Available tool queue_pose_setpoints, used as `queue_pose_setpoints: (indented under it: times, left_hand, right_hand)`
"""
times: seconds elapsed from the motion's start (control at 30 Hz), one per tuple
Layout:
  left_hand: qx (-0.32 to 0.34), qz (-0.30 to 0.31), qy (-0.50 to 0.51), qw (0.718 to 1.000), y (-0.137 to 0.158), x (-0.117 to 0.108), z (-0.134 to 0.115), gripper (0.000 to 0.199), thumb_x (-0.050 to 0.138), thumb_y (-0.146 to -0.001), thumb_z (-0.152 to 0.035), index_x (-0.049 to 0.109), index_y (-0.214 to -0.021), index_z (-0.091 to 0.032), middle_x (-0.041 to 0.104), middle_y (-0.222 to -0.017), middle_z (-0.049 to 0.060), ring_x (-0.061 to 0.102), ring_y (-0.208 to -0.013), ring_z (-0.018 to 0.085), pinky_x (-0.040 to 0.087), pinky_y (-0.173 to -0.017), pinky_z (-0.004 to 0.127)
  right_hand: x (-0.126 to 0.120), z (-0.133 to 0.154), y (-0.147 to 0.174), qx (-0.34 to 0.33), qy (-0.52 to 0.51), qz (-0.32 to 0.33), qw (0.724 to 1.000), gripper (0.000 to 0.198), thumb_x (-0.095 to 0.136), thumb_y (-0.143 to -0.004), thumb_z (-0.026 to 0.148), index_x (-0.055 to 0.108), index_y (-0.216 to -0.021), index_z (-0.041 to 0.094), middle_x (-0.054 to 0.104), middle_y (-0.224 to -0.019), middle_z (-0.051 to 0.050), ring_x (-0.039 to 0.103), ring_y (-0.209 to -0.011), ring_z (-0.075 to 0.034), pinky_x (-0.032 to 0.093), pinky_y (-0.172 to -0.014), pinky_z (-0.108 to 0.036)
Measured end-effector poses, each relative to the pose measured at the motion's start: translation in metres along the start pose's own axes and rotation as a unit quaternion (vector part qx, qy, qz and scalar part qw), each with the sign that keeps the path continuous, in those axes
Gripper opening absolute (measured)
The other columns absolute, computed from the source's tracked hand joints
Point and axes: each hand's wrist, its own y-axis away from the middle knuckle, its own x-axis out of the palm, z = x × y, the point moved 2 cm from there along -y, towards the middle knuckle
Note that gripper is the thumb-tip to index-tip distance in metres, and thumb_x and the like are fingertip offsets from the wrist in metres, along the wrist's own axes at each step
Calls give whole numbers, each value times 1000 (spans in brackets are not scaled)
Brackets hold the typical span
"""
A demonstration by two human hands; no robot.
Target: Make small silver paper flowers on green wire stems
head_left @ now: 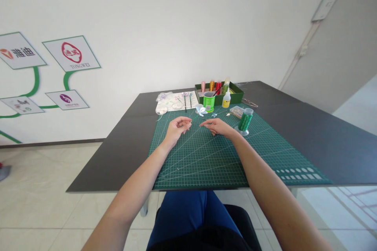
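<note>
While both bare forearms are reaching in over the green cutting mat point(203, 164), the hands are facing each other just above it, near each other but apart. Left hand point(178, 127): thumb and forefinger are closing in a pinching grip on a tiny slim piece point(191, 122), too small to identify; it is sitting right at the fingertips. Right hand point(216, 126): forefinger is pointing toward the left hand, the other fingers curling under; cannot tell whether this grip is pinching anything.

Just beyond the hands, a pale blue-and-white flower point(201, 110) is lying near the far edge of the mat, a small blue petal piece point(214, 115) to its right. A spool of green thread point(245, 119) is standing upright right of the right hand, a clear plastic case point(238, 111) lying just behind it.

Farther back, a bright green can point(209, 104) and a yellow-labelled glue bottle point(226, 99) are standing before a dark green box point(237, 98) that is holding pink, gold and red spools. A white sheet point(166, 104) is lying at back left. The black desk point(118, 157) is carrying everything.
</note>
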Motion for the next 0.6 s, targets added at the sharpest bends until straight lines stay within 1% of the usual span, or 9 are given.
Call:
queue_pose_setpoints:
  times: [0.43, 0.6]
  left_hand:
    - [-19, -1, 3, 1000, -1, 0, 6, 34, 89, -65, -33, 77, -91, -13, 65, -68, 2, 52, -57, 8, 36, -48, 20]
    - [-20, -3, 1, 1000, -1, 0, 8, 34, 88, -66, -32, 78, -92, -13, 67, -70, 3, 54, -58, 9, 36, -48, 20]
  right_hand:
    - [1, 0, 0, 9, 9, -4, 1000, 48, 64, -84, 40, 75, -118, 8, 34, -42, 10, 34, -42, -9, 43, -52, -25]
    - [1, 1, 0, 8, 10, -7, 1000, 46, 64, -84, 38, 75, -116, 8, 34, -42, 10, 34, -42, -8, 43, -52, -25]
